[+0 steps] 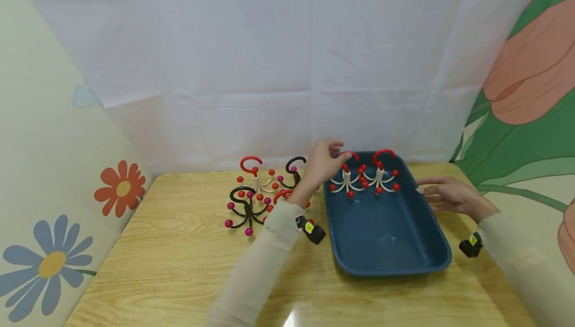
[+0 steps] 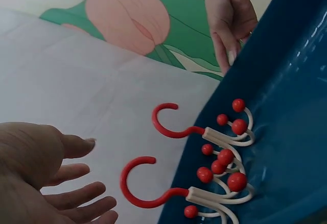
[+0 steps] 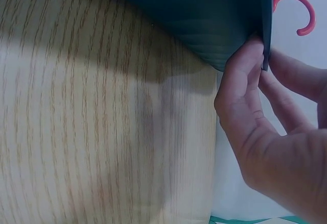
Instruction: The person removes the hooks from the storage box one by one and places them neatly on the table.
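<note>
Two claw-shaped hangers, each with a red hook and white curved arms tipped with red balls, stand side by side at the far end of a blue tray: the left hanger point(image 2: 199, 196) and the right hanger point(image 1: 380, 176). My left hand point(image 1: 323, 162) is over the tray's far left corner. In the left wrist view its fingers spread beside the red hooks, apart from them and holding nothing. At the tray's right side, my right hand point(image 1: 449, 197) pinches the rim of the blue tray point(image 3: 264, 30) between thumb and fingers.
Left of the tray, several similar hangers stand on the wooden table point(image 1: 170, 252), among them a black hanger point(image 1: 248, 212) with magenta balls and a white hanger point(image 1: 257, 183) with a red hook. My left forearm partly covers this group. A white cloth point(image 1: 224, 67) hangs behind.
</note>
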`<state>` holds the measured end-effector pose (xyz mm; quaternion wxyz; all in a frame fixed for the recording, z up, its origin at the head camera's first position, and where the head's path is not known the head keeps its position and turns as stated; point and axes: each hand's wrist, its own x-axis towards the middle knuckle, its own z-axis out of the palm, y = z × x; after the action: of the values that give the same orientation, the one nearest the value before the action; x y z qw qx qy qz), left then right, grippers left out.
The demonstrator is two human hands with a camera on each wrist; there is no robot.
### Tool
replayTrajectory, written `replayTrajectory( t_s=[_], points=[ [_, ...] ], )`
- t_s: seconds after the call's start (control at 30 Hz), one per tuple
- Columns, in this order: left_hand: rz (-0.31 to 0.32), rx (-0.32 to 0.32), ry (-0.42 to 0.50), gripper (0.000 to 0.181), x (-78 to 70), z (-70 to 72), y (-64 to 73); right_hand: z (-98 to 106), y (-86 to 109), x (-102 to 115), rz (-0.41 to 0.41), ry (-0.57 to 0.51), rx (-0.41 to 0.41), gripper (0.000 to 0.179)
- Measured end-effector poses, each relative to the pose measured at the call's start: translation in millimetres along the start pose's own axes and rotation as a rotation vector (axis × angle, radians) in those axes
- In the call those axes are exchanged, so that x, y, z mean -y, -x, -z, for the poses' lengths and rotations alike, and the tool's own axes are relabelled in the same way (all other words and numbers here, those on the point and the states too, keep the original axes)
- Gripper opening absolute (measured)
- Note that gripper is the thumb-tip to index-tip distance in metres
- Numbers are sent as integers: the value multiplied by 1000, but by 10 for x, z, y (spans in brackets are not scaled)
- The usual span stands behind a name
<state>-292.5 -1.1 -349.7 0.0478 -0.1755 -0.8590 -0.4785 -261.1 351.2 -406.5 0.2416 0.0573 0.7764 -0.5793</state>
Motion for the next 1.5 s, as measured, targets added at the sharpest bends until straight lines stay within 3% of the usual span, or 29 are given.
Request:
replayTrajectory(
  t_s=[0.23,0.5,0.7,0.93,1.07,1.27,1.5],
  points=[
    [32,-82,39,49,104,-192,-43,-12,-10,-13,6,12,-5,65],
    [47,-87,14,51,146,-312,-121,11,-16,-5,-3,1,-12,65],
    [71,-103,-13,46,161,-370,-155,13,-19,-8,-8,7,-16,64],
    [9,-138,-82,25,172,-402,-174,25,-19,-7,-6,7,-8,64],
    [15,-156,-118,20,167,-415,-184,24,-22,1,-7,7,-9,64],
    [52,-165,-94,19,162,-433,-191,15,-30,7,-11,0,-7,65],
    [35,-184,-63,18,184,-439,-189,15,-31,15,-8,1,-1,65]
  ],
)
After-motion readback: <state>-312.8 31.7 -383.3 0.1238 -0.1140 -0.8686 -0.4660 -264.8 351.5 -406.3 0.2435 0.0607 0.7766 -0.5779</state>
